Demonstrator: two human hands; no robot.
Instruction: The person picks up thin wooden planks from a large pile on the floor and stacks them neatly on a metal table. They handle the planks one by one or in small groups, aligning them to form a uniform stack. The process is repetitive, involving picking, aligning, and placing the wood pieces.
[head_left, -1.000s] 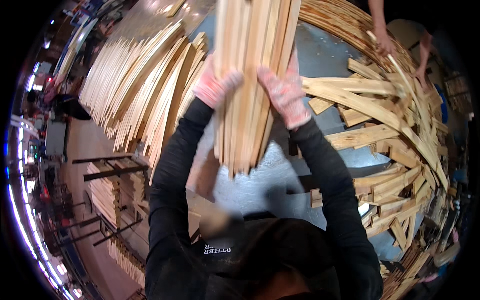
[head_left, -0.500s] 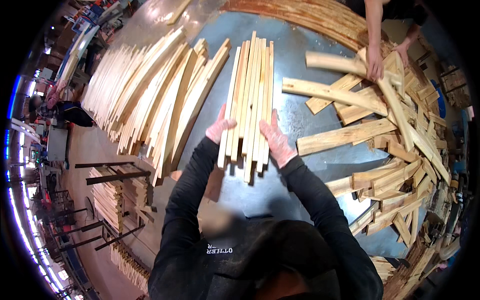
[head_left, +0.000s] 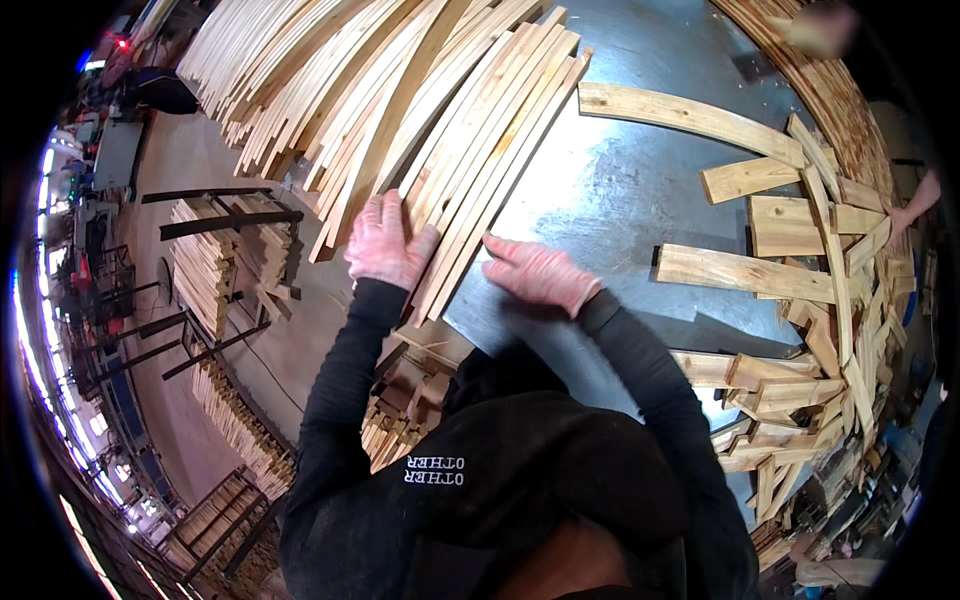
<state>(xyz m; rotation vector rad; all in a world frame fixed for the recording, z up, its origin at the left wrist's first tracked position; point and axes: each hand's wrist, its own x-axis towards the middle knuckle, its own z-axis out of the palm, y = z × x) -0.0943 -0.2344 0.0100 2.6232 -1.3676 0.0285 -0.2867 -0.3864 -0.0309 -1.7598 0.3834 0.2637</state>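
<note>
Our left hand [head_left: 388,243] lies flat and open on the near end of the bundle of slats [head_left: 490,150], whose long axis runs up and away to the right across the metal table [head_left: 620,190], our right hand [head_left: 540,272] open beside it, gripping nothing

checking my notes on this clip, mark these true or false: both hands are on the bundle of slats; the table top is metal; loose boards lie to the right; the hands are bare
1. Both hands are on the bundle of slats: false. The left hand lies flat on it; the right hand is on the metal table beside it.
2. The table top is metal: true.
3. Loose boards lie to the right: true.
4. The hands are bare: false. Both wear thin pinkish gloves.
</note>
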